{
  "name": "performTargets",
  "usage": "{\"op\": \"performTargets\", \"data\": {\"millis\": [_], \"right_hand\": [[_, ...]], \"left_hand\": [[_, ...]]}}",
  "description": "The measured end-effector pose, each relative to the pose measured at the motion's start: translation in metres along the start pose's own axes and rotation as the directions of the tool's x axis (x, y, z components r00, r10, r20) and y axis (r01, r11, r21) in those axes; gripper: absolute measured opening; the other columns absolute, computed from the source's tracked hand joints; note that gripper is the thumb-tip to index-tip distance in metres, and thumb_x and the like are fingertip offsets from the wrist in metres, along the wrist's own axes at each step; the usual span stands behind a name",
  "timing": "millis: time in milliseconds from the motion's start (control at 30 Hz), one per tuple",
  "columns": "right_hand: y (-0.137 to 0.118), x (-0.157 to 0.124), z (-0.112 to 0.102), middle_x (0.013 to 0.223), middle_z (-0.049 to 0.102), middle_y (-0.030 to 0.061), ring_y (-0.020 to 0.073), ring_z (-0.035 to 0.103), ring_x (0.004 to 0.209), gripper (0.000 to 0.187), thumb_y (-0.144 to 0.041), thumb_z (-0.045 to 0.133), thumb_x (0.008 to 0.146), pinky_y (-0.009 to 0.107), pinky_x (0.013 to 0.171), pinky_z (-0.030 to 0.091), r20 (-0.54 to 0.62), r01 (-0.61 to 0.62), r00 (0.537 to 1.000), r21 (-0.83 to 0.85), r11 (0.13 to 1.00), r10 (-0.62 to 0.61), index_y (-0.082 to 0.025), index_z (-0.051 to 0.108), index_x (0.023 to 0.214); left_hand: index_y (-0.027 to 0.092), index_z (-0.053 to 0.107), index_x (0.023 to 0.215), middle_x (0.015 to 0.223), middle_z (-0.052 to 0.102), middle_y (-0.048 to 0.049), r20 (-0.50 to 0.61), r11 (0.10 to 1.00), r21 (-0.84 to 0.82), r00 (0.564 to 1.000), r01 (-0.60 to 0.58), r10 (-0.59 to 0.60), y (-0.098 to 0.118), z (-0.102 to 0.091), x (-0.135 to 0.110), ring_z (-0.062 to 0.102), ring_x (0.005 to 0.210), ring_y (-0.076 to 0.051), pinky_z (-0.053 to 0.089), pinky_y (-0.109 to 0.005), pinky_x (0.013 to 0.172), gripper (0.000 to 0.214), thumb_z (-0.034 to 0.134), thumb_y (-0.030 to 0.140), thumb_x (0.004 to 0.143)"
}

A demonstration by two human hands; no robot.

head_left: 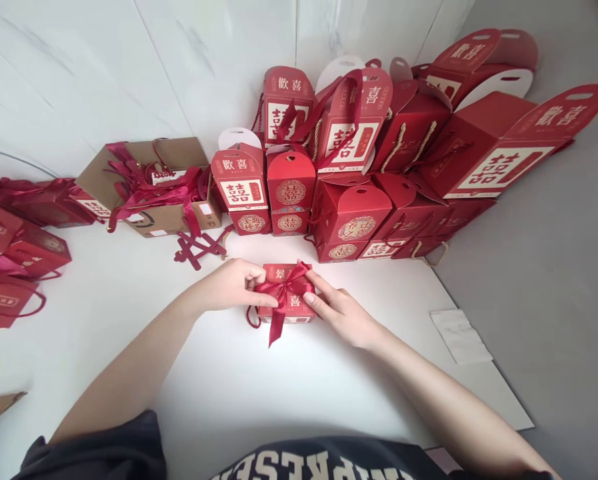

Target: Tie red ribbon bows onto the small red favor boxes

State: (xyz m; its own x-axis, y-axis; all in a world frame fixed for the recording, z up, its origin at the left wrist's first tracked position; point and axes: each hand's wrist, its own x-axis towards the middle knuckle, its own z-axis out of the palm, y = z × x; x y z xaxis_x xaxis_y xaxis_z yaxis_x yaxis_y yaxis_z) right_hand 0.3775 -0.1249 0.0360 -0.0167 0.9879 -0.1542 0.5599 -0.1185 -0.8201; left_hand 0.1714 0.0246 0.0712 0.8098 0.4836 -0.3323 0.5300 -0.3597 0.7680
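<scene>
Our left hand (227, 285) and right hand (341, 312) clamp their fingers (315, 288) on the ribbon bow (285, 287) atop the box (295, 308), seemingly to keep it taut.
</scene>
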Motion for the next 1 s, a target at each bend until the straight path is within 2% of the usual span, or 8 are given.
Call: {"op": "performTargets", "data": {"millis": [133,233,400,600,733,833,933,1000], "right_hand": [[0.0,-0.002,-0.002,0.079,0.068,0.0039,0.0223,0.065,0.071,0.059,-0.055,0.033,0.097,0.031,0.068,0.047,-0.07,0.054,0.995,-0.26,0.964,-0.075,-0.026,0.036,0.148],[0.001,-0.003,-0.002,0.074,0.068,0.004,0.0226,0.065,0.068,0.06,-0.053,0.03,0.098,0.03,0.066,0.046,-0.068,0.065,0.993,-0.371,0.927,-0.096,-0.023,0.034,0.149],[0.002,-0.004,0.002,0.069,0.067,0.0034,0.0232,0.064,0.064,0.061,-0.052,0.025,0.099,0.03,0.063,0.045,-0.049,0.044,0.996,-0.44,0.897,-0.073,-0.023,0.027,0.152],[0.003,-0.003,0.006,0.056,0.059,0.0,0.0233,0.062,0.059,0.061,-0.055,0.024,0.098,0.029,0.062,0.045,-0.092,-0.021,0.996,-0.413,0.911,-0.019,-0.026,0.028,0.151],[0.004,-0.003,0.004,0.056,0.057,-0.0001,0.0223,0.06,0.058,0.062,-0.058,0.026,0.097,0.029,0.061,0.044,-0.074,-0.002,0.997,-0.366,0.931,-0.027,-0.026,0.031,0.15],[0.006,-0.005,0.001,0.062,0.06,0.0005,0.0193,0.058,0.057,0.06,-0.056,0.033,0.096,0.028,0.061,0.043,-0.08,0.088,0.99,-0.304,0.949,-0.117,-0.024,0.036,0.147],[0.01,-0.008,-0.002,0.064,0.06,0.0006,0.0157,0.055,0.058,0.046,-0.048,0.04,0.097,0.026,0.063,0.041,-0.203,0.205,0.943,-0.27,0.941,-0.264,-0.021,0.054,0.131],[0.012,-0.009,-0.003,0.061,0.057,-0.0003,0.0136,0.051,0.055,0.036,-0.045,0.042,0.097,0.025,0.062,0.04,-0.31,0.223,0.906,-0.231,0.947,-0.289,-0.019,0.061,0.112]], "left_hand": [[0.014,0.058,0.069,0.063,0.06,0.0008,0.182,0.979,-0.195,0.978,-0.066,0.102,-0.01,-0.012,0.002,0.053,0.056,-0.01,0.039,-0.021,0.054,0.032,0.068,0.044,0.078],[0.013,0.063,0.071,0.059,0.06,0.001,0.209,0.978,-0.198,0.971,-0.073,0.115,-0.011,-0.014,0.002,0.054,0.053,-0.01,0.039,-0.02,0.051,0.029,0.071,0.041,0.078],[0.014,0.064,0.072,0.061,0.066,-0.0007,0.187,0.98,-0.196,0.982,0.039,-0.002,-0.005,-0.008,-0.001,0.06,0.054,-0.011,0.043,-0.018,0.05,0.029,0.079,0.038,0.069],[0.014,0.066,0.07,0.066,0.072,-0.0038,0.203,0.966,-0.215,0.974,0.145,-0.101,-0.002,-0.007,0.0,0.066,0.06,-0.014,0.049,-0.021,0.054,0.03,0.082,0.039,0.064],[0.014,0.065,0.069,0.066,0.071,-0.0042,0.212,0.967,-0.223,0.975,0.119,-0.071,0.0,-0.007,-0.001,0.065,0.058,-0.015,0.047,-0.022,0.052,0.029,0.081,0.038,0.065],[0.014,0.065,0.072,0.065,0.069,-0.0026,0.229,0.975,-0.212,0.973,0.063,-0.013,0.001,-0.009,-0.003,0.063,0.058,-0.013,0.044,-0.021,0.052,0.028,0.08,0.037,0.066],[0.014,0.064,0.072,0.059,0.061,0.0006,0.205,0.99,-0.142,0.979,0.016,0.014,0.002,-0.015,-0.005,0.055,0.054,-0.01,0.038,-0.019,0.049,0.028,0.079,0.038,0.067],[0.014,0.063,0.077,0.057,0.054,0.0033,0.164,0.995,-0.1,0.986,-0.001,0.017,0.003,-0.02,-0.008,0.049,0.052,-0.009,0.035,-0.019,0.049,0.029,0.076,0.039,0.071]]}}
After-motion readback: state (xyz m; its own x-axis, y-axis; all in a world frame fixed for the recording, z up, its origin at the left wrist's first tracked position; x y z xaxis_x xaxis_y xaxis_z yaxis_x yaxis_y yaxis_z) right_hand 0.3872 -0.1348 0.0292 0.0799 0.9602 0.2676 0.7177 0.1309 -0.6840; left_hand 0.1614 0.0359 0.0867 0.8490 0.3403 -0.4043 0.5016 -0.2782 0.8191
